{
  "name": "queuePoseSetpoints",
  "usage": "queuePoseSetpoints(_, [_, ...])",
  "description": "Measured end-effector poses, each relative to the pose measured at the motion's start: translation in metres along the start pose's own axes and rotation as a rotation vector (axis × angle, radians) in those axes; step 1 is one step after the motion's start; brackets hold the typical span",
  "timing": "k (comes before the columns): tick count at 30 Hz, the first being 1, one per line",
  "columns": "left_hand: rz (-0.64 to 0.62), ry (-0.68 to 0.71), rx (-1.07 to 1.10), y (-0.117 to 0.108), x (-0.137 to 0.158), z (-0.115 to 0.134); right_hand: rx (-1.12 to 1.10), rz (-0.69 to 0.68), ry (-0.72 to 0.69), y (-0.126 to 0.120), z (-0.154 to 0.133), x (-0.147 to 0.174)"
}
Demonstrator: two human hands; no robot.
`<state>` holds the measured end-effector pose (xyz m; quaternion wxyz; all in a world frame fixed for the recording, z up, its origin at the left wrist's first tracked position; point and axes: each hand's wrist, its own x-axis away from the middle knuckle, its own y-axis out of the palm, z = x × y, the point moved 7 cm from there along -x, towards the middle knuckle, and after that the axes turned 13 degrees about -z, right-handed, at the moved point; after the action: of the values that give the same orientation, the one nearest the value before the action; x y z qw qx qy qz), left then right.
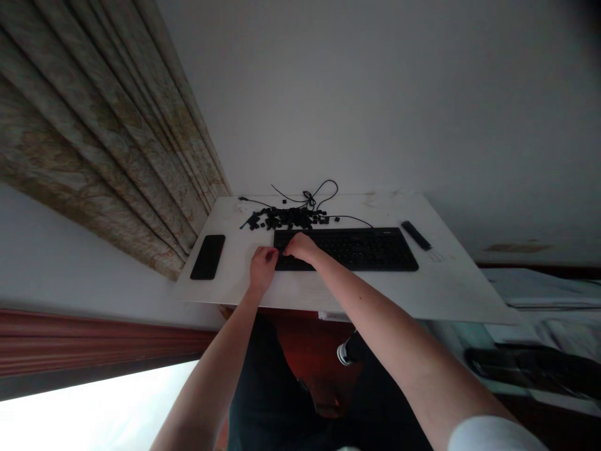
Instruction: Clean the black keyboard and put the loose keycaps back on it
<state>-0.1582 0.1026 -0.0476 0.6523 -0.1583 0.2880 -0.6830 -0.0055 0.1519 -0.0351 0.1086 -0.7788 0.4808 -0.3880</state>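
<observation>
A black keyboard [375, 249] lies lengthwise on the white table, its left end partly covered by my hands. My right hand [302, 247] reaches over that left end, fingertips pinched together and pointing down; anything between them is too small to make out. Just off the keyboard's left edge, my left hand [263, 265] has its fingers curled in, thumb and fingertips close to my right fingertips. What it holds, if anything, does not show. Behind the keyboard is a heap of loose black keycaps [293, 217].
A black cable [328, 181] loops behind the keycaps. On the white table [305, 288], a dark phone [208, 257] lies at the left and a narrow black object [416, 235] at the right. A patterned curtain [141, 125] hangs along the left side; a wall stands behind.
</observation>
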Motion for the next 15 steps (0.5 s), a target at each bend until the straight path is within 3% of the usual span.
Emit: queuePoseSetpoints(15, [-0.014, -0.067, 0.109, 0.005, -0.011, -0.009, 0.095, -0.011, 0.039, 0.001, -0.001, -0.006])
